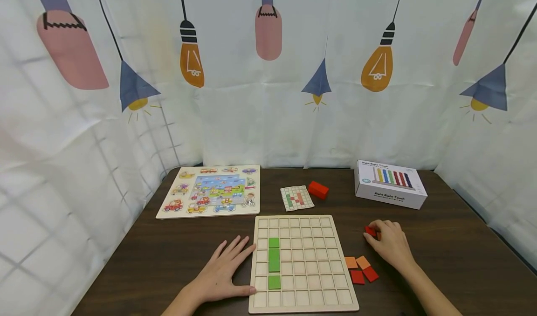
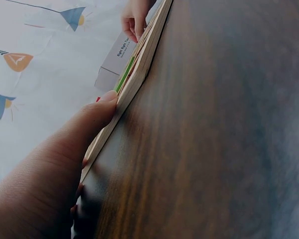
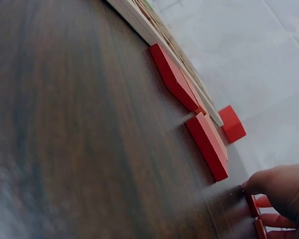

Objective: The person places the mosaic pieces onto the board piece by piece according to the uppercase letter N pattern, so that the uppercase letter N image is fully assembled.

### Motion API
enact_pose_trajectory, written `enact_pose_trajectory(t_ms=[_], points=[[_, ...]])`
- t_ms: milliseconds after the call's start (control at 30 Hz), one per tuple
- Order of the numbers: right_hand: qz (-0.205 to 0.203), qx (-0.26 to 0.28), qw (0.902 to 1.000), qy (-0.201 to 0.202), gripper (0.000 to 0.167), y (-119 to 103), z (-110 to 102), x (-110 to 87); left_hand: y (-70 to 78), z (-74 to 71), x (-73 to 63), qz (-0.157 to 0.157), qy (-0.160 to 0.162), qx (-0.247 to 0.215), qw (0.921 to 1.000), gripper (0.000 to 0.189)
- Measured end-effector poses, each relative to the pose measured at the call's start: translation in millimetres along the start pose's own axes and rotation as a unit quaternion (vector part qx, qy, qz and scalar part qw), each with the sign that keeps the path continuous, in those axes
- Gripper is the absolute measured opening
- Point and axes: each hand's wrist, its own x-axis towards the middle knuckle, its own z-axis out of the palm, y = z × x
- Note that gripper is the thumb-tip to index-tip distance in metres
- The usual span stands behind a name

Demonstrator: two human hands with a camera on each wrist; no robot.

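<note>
A wooden grid board point(image 1: 308, 257) lies on the table with green tiles point(image 1: 274, 260) in one column. Beside its left edge my left hand point(image 1: 222, 271) spreads its fingers, the thumb and a fingertip touching the rim. To the right of the board, my right hand point(image 1: 390, 242) pinches a red tile point(image 1: 370, 230) low at the tabletop, thumb at its near end. A second red tile point(image 3: 259, 229) shows under those fingers in the right wrist view, partly hidden. Between that hand and the board lie two orange tiles point(image 1: 362, 262) and two red tiles point(image 1: 371, 274).
Behind the board lie a printed pattern card point(image 1: 297, 198) and a red block point(image 1: 318, 190). A vehicle picture puzzle point(image 1: 209, 191) sits at the back left, a white box point(image 1: 390, 184) at the back right. A lamp-patterned curtain point(image 1: 235, 120) hangs behind the dark wooden table point(image 1: 168, 250).
</note>
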Motion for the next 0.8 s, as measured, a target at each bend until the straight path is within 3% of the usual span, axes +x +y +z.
enact_pose_trajectory(t_ms=[400, 800], points=[[-0.001, 0.009, 0.9999, -0.008, 0.023, -3.0, -1.6, 0.0, 0.1, 0.3, -0.7, 0.001, -0.003, -0.009, 1.0000, 0.090], [-0.026, 0.029, 0.9992, -0.003, 0.020, -24.2, -3.3, 0.3, -0.4, 0.4, -1.0, 0.007, 0.006, -0.007, 0.9999, 0.091]])
